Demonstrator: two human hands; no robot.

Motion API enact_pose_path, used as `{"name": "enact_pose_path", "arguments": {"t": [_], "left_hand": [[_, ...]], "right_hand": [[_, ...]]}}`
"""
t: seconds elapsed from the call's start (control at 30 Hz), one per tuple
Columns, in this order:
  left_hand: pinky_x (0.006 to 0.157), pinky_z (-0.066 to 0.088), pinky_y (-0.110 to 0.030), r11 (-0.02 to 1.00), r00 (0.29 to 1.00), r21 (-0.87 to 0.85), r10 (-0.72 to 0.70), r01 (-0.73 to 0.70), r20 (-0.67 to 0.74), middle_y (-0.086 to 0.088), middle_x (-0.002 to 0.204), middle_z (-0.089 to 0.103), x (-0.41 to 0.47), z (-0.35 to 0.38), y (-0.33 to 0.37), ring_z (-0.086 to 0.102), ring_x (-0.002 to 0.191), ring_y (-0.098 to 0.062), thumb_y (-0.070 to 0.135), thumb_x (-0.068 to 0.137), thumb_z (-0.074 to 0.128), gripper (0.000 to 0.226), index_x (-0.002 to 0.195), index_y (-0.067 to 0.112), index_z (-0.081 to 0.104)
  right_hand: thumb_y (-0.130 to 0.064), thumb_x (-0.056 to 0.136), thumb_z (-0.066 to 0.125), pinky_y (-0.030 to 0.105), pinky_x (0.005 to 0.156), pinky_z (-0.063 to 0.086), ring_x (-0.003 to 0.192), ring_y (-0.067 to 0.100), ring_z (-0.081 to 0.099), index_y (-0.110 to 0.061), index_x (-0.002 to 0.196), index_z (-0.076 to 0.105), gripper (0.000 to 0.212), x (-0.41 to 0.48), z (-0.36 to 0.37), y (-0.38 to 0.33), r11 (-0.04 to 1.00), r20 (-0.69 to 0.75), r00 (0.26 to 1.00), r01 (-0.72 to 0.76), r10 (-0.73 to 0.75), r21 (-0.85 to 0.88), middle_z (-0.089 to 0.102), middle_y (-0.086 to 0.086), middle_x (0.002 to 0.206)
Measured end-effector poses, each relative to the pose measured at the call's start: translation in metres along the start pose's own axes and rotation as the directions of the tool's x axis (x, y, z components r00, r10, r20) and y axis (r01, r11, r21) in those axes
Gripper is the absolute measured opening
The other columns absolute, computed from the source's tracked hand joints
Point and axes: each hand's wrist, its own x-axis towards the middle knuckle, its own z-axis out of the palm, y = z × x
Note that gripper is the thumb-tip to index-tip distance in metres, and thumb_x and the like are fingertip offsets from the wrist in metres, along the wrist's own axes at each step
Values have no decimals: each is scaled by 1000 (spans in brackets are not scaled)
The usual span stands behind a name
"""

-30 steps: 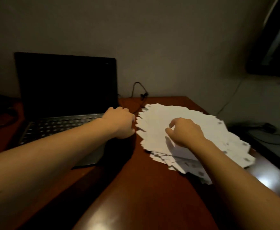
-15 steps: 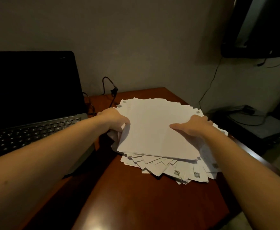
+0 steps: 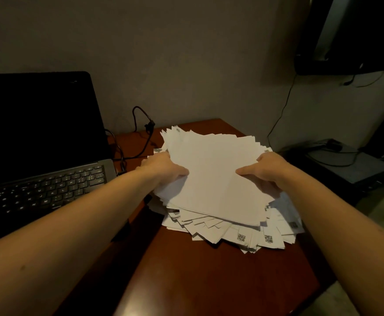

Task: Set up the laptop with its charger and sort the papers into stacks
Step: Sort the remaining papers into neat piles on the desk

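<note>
Compared with a second ago, when the left hand (image 3: 163, 171) was bunched beside the pile and the right hand (image 3: 266, 172) was resting on top, both hands are now gripping a thick bundle of papers (image 3: 216, 179) at the centre of the view. The left fingers are clamped on its 9 o'clock edge and the right fingers on its 3 o'clock edge, thumbs pressing on the top sheet. The bundle's near edge is tilting up more than half a second ago, while the fanned remaining sheets (image 3: 232, 233) are lying beneath it at 6 o'clock, some showing small printed codes. All of this is sitting on a reddish-brown worktop (image 3: 209, 281). At 9 o'clock an open laptop (image 3: 38, 133) is standing with a dark screen, and a black charger cable (image 3: 145, 133) is looping at 11 o'clock towards its right edge. A plain wall (image 3: 186, 53) is rising behind, a dark screen (image 3: 357, 35) is hanging at 2 o'clock, and a low grey box (image 3: 355, 167) is sitting at 3 o'clock.
</note>
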Motion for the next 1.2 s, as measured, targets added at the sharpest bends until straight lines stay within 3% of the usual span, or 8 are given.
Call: {"name": "enact_pose_path", "arguments": {"t": [0.17,0.27,0.43,0.57,0.7,0.83,0.97,1.2], "left_hand": [[103,43,-47,992,994,125,12,1,-107,-8,135,53,-8,-3,3,44,127,-34,58,84,71,60,129,21,57],[101,43,-44,996,985,79,45,-33,-164,-6,135,54,-10,-4,5,44,127,-33,47,83,77,57,131,24,57],[77,58,-44,862,989,-507,-94,23,-115,1,120,57,-11,-11,-4,60,106,-30,4,75,86,78,139,12,43],[47,50,-27,753,976,-621,-156,217,153,-3,87,67,-20,-19,-10,66,62,-18,6,85,78,16,92,0,65],[69,54,-29,804,971,-580,12,131,237,-3,104,75,-15,-19,-22,71,89,-20,14,82,82,20,100,14,72],[69,46,-27,878,994,-477,87,-43,71,9,94,63,-21,-18,-21,59,81,-11,24,85,80,19,96,20,65],[69,46,-25,832,990,-538,133,-138,-49,7,100,64,-28,-15,-24,60,81,-9,24,88,78,28,113,20,67],[75,51,-31,678,978,-709,186,-195,-91,10,99,68,-41,-16,-24,66,92,-14,16,92,73,20,107,25,62]], "right_hand": [[-54,80,76,47,98,41,120,33,45,-16,122,60,59,-22,-2,-7,988,-180,979,76,-100,-136,55,10,127],[-27,84,78,40,88,51,105,25,57,-15,120,57,44,-24,2,-6,973,-140,974,198,-181,121,62,3,121],[9,79,76,38,78,57,112,31,53,-27,157,16,105,-32,-8,-4,795,-87,995,88,-45,601,42,10,149],[-1,82,77,27,56,50,87,26,64,-7,134,49,59,-36,-13,5,778,92,993,-118,78,617,62,15,126],[-4,82,77,29,60,52,86,26,65,-2,114,62,35,-34,-12,15,810,86,995,-87,46,580,69,10,107],[-9,84,77,45,95,54,112,35,61,-7,120,60,40,-44,-9,12,885,-46,998,48,-30,463,64,11,122],[-11,86,76,37,84,53,110,30,60,-10,125,59,42,-58,-10,12,864,-174,977,194,-126,465,64,9,122],[-8,86,75,26,73,52,96,21,62,-10,122,61,39,-75,-22,5,744,-320,940,299,-121,598,64,1,105]]}}
